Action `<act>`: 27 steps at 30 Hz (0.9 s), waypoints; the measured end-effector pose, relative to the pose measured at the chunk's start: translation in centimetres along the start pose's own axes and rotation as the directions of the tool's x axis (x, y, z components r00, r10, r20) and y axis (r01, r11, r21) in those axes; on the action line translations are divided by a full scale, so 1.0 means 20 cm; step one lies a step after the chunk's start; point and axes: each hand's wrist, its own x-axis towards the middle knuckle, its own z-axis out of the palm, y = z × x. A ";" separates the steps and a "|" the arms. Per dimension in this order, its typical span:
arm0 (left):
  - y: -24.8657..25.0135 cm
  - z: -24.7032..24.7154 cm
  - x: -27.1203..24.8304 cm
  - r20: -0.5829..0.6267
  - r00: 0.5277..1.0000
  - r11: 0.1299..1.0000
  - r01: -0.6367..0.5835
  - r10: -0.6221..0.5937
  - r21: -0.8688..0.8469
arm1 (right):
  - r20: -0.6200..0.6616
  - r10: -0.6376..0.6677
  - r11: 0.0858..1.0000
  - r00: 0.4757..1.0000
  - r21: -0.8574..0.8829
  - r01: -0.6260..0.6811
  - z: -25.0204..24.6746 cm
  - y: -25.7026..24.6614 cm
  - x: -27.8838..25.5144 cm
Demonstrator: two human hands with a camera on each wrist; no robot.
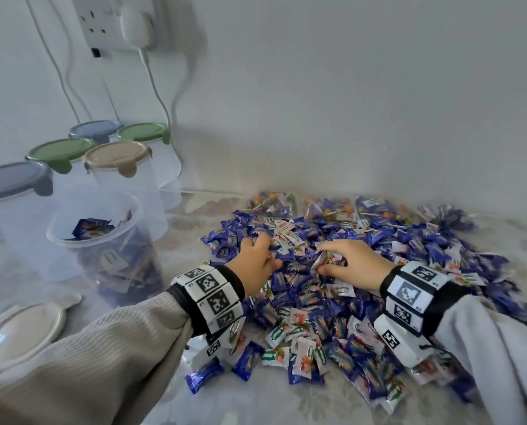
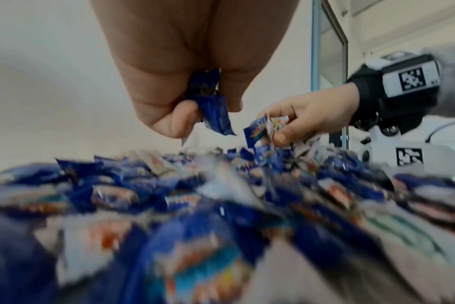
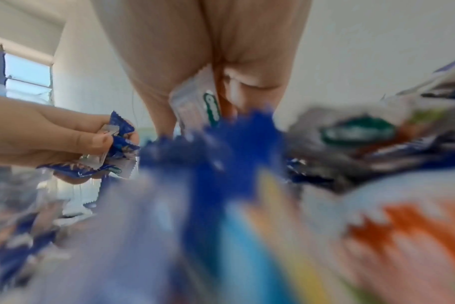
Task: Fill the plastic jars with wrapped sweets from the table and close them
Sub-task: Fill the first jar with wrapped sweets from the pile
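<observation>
Sweets: I see the pile of wrapped sweets (image 1: 342,271) spread across the table (image 1: 256,403) in front of me, blue and white wrappers lying flat and pointing every which way, no common axis.
Open jar: the open jar (image 1: 102,240) stands upright at my left, mouth up, partly filled with sweets.
Loose lid: a beige lid (image 1: 23,332) lies flat on the table, near that jar.
Closed jars: five closed jars (image 1: 118,167) stand upright behind it, against the wall, lids blue, green and beige.
Background: bags of sweets (image 1: 271,205) lie at the pile's far edge; cables hang from a wall socket (image 1: 115,23).
Left hand: my left hand (image 1: 256,260) is down on the pile, fingers curled round several blue wrappers (image 2: 210,107).
Right hand: my right hand (image 1: 351,262), just beside it, is pinching a white wrapper (image 3: 195,100) and others between thumb and fingers.
</observation>
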 end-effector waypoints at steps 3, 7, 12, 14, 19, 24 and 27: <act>0.01 -0.12 -0.03 -0.110 0.994 0.997 -0.024 0.016 -0.069 | -0.077 -0.013 0.997 0.997 0.073 0.019 -0.03 -0.02 0.02; 0.04 -0.33 -0.10 -0.291 0.952 0.986 -0.127 0.092 -0.106 | -0.134 -0.056 0.993 0.989 0.095 0.069 -0.09 -0.07 0.08; 0.00 -0.64 -0.27 -0.527 0.830 0.964 -0.256 0.182 -0.071 | -0.153 -0.143 0.984 0.978 0.086 0.157 -0.13 -0.21 0.13; -0.05 -0.76 -0.34 -0.558 0.812 0.964 -0.256 0.174 -0.071 | -0.154 -0.151 0.981 0.976 0.096 0.167 -0.13 -0.26 0.16; -0.21 -0.88 -0.46 -0.616 0.777 0.991 -0.113 0.133 0.072 | -0.107 -0.202 0.971 0.973 0.110 0.214 -0.10 -0.36 0.21; -0.37 -0.88 -0.52 -0.447 0.892 0.966 0.052 0.070 0.254 | -0.045 -0.267 0.952 0.963 0.142 0.271 -0.06 -0.44 0.28; -0.40 -0.87 -0.53 -0.408 0.907 0.895 0.092 0.106 0.436 | -0.037 -0.310 0.939 0.950 0.146 0.312 -0.06 -0.51 0.32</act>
